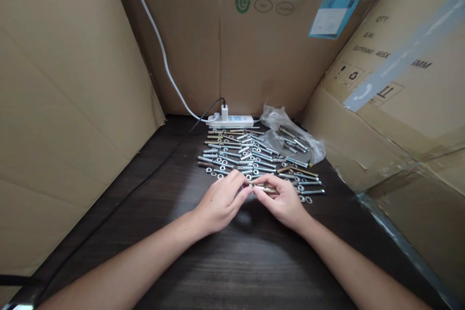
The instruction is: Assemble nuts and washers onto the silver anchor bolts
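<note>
Both hands meet over the near edge of a spread of metal parts. My right hand point(285, 198) is closed around a brass-coloured expansion bolt point(268, 189), which lies sideways in its fingers. At the bolt's left end, thumb and index finger of my left hand point(225, 198) pinch a small silvery piece that looks like a nut point(251, 185); the fingertips partly hide it. Just beyond the hands, silver and brass-toned expansion bolts point(263, 156) lie in rough rows, with loose nuts and washers point(308, 200) among them.
A white power strip point(240, 120) with a plugged-in adapter stands behind the parts. A clear plastic bag point(316, 147) holding more bolts lies at the right. The black cable point(145, 178) crosses the dark table point(232, 271) on the left. Cardboard walls point(189, 34) enclose the back and sides.
</note>
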The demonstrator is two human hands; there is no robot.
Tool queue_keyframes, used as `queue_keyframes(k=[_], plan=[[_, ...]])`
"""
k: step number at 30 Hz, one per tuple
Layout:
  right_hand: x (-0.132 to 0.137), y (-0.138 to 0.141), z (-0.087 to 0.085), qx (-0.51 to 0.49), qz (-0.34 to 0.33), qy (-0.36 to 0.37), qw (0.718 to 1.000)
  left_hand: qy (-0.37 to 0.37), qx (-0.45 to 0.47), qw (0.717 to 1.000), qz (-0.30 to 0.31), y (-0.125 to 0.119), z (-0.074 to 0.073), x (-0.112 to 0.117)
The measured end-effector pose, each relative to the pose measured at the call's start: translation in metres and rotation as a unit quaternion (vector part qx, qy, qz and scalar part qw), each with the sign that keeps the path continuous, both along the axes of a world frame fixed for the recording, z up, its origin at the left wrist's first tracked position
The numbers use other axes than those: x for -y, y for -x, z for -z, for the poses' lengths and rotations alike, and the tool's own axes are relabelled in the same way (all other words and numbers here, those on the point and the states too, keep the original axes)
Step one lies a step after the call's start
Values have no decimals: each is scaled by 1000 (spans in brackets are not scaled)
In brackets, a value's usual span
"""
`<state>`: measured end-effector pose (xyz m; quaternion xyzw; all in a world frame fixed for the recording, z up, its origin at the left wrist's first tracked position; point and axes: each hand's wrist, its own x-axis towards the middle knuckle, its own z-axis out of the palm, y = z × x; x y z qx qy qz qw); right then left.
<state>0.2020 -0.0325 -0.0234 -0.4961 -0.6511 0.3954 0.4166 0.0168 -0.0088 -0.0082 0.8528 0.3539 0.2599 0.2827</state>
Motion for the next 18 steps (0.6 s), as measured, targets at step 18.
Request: queue_keyframes(k=[18], plan=[[0, 0, -3, -12, -10, 6, 1000, -29, 3, 1000, 1, -3, 1, 0]])
